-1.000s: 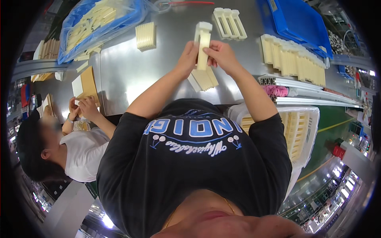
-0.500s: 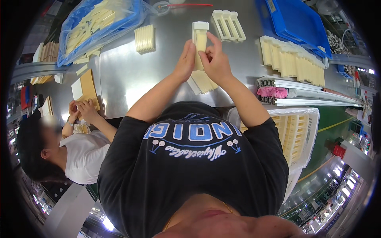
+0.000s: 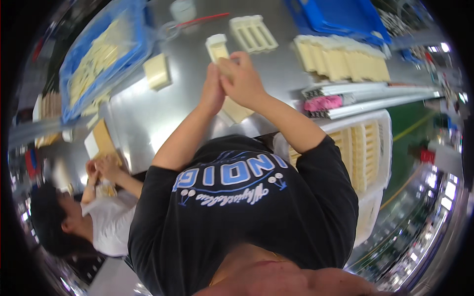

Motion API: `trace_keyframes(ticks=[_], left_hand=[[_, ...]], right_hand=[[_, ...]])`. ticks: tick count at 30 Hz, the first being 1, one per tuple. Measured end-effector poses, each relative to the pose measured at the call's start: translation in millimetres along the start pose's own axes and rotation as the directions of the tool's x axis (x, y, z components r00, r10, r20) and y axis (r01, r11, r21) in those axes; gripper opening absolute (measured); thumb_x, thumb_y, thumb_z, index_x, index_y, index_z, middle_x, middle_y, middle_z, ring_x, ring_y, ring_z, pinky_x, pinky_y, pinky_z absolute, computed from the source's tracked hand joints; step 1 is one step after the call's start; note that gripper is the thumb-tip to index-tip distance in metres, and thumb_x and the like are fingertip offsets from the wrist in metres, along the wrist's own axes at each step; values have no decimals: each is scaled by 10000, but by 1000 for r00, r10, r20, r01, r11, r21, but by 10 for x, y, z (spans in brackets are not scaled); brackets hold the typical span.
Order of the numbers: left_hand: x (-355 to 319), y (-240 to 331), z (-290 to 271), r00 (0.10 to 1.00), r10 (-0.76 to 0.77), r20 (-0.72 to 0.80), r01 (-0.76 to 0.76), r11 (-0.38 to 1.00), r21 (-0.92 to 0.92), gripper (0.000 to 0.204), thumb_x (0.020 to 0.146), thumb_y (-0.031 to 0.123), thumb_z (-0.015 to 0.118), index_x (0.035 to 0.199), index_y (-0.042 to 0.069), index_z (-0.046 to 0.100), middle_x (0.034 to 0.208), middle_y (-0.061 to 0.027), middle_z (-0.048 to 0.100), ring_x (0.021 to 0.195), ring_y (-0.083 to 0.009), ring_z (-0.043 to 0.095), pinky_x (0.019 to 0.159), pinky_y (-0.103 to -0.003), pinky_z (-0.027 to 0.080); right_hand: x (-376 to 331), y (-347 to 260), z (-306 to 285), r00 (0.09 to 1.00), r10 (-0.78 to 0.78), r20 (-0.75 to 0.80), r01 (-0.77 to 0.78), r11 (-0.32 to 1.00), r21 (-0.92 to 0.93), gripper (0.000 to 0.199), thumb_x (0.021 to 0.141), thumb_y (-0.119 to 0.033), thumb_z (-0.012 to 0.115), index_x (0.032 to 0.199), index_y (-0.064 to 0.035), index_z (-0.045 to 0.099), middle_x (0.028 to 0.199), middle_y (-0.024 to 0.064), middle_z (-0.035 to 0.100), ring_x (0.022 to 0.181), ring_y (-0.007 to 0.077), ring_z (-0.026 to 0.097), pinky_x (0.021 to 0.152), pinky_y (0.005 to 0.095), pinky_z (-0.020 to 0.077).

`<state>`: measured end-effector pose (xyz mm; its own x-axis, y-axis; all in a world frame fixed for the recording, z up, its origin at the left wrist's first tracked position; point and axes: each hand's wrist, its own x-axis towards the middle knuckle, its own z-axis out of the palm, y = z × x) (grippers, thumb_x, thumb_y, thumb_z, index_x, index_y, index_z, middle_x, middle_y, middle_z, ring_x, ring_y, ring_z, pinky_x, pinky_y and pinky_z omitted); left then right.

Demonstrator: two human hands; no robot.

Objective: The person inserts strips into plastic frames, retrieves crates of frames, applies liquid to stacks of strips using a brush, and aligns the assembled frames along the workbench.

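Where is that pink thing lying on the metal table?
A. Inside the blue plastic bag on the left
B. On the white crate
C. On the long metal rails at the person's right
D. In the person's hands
C: the pink thing rests on the long metal rails, beyond the white crate.

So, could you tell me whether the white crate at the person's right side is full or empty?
Partly filled: the white crate shows rows of cream pieces standing inside, though the right arm hides its near corner.
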<state>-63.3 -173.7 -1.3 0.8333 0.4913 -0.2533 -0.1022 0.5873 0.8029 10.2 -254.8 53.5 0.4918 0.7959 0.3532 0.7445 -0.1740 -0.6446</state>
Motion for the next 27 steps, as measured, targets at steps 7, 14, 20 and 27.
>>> trace_keyframes(ticks=[7, 14, 20, 27], left_hand=[[-21, 279, 252, 946, -127, 298, 22, 942, 334, 583, 862, 481, 227, 1267, 62, 246, 1174, -149, 422, 1104, -229, 387, 872, -350, 332], [-54, 200, -295, 973, -180, 141, 112, 913, 393, 401, 882, 311, 338, 1168, 33, 382, 1020, -118, 527, 944, -191, 498, 767, -297, 401], [-61, 154, -518, 988, -152, -22, 151, 934, 325, 311, 871, 262, 380, 1091, 53, 446, 961, -86, 550, 864, -141, 517, 717, -255, 399], [-5, 154, -507, 990, -130, -50, 139, 922, 361, 286, 865, 240, 395, 1074, 57, 463, 939, -74, 558, 850, -130, 520, 709, -246, 396]], right_hand=[[170, 656, -441, 975, 215, -59, -208, 973, 105, 331, 637, -160, 538, 956, -78, 564, 956, 185, 467, 884, 322, 481, 767, 364, 414], [-177, 2346, -1846, 896, 276, -348, -412, 809, -419, 306, 608, -157, 580, 899, -64, 598, 921, 180, 545, 840, 298, 531, 764, 339, 421], [-372, 2562, -2218, 831, 429, -355, -557, 649, -519, 285, 608, -150, 563, 869, -36, 579, 905, 195, 523, 836, 335, 518, 746, 371, 423], [-377, 2727, -2126, 860, 396, -323, -510, 643, -571, 294, 631, -62, 524, 922, -20, 520, 923, 189, 515, 843, 350, 513, 736, 393, 424]])
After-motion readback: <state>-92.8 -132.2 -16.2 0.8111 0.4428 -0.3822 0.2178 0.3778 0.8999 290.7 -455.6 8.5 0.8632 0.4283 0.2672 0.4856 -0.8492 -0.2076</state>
